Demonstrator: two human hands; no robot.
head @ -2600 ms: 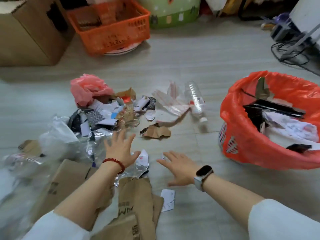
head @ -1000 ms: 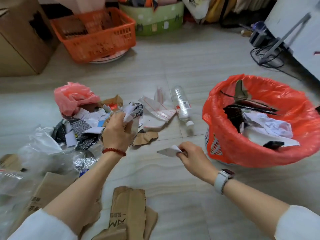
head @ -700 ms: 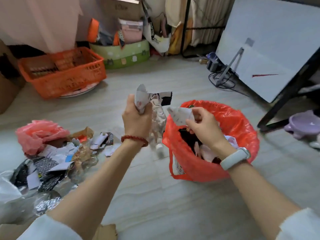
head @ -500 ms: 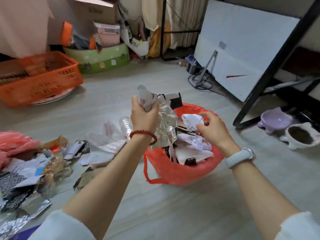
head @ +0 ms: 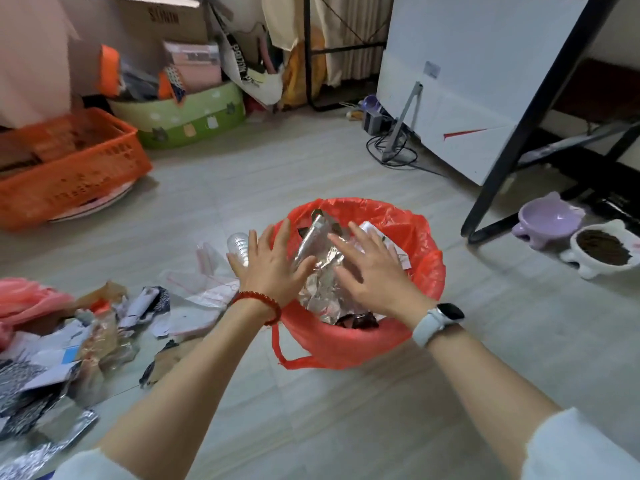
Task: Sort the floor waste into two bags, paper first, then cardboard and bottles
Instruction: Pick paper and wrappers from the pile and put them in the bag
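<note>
Spreading our left hand (head: pixel 273 268) and right hand (head: pixel 372 271) flat, grip loose, empty, over the red bag (head: pixel 426 258), foil wrapper (head: pixel 320 268) inside, bottle (head: pixel 239 249) beside it.

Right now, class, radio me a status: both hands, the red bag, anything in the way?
Left hand and right hand open, fingers spread over red bag. Silver foil wrapper lies in the bag. Clear bottle on floor behind left hand. Nothing blocking.

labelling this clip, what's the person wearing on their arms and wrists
The left hand has a red beaded bracelet at the wrist. The right hand has a white-strapped smartwatch with a black face. Both arms are bare up to pushed-back white sleeves.
</note>
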